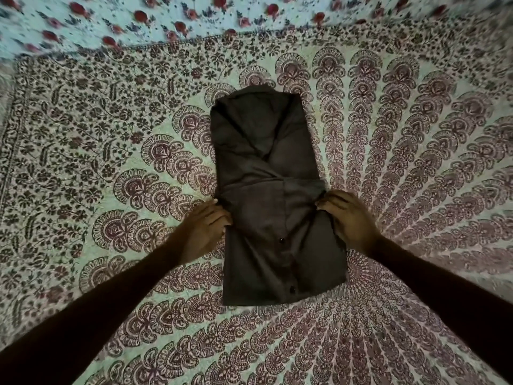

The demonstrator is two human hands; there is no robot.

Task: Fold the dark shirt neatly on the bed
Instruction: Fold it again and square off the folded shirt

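The dark shirt (pixel 273 195) lies on the bed as a long narrow strip, its sides and sleeves folded inward, collar end at the far side and buttoned placket showing near me. My left hand (pixel 204 232) pinches the shirt's left edge about halfway along its length. My right hand (pixel 348 218) grips the right edge at the same level, fingers curled over the cloth. Both sleeves of my arms are dark.
A patterned bedspread (pixel 111 162) with maroon paisley and fan motifs covers the bed all around the shirt. A second sheet with red flowers (pixel 166 20) lies along the far side.
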